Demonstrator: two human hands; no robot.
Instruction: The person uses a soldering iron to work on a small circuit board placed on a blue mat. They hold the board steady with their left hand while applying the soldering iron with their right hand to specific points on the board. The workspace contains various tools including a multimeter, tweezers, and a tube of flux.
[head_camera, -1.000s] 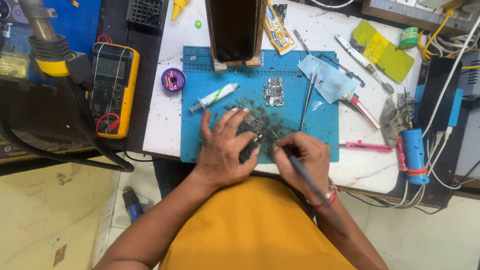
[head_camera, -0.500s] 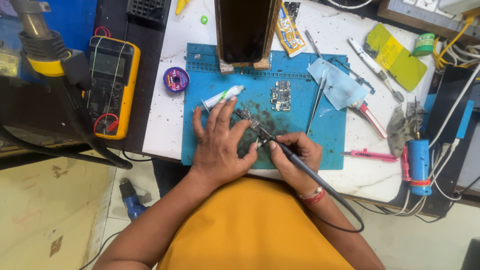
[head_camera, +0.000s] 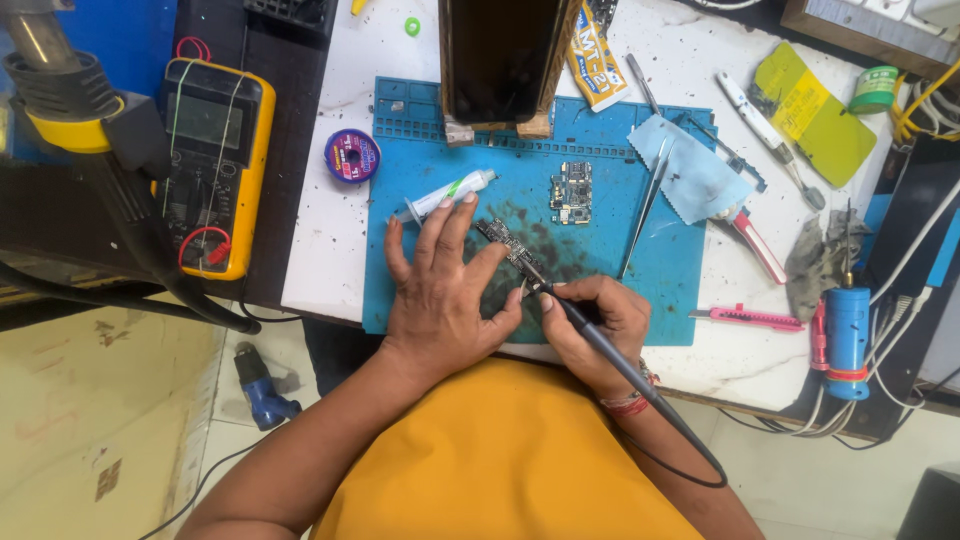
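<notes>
My left hand (head_camera: 440, 290) lies flat, fingers spread, pinning a dark circuit board (head_camera: 505, 243) to the blue work mat (head_camera: 680, 290) on the tabletop (head_camera: 320, 250). My right hand (head_camera: 600, 325) has its grip clamped on a soldering iron (head_camera: 585, 330), tip at the board. A yellow rectangular packet (head_camera: 593, 60) lies beyond the mat, and a round purple spool (head_camera: 352, 155) sits to its left.

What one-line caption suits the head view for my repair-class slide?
Left hand steadies a small dark circuit board on a blue work mat while right hand holds a black soldering iron.
</notes>
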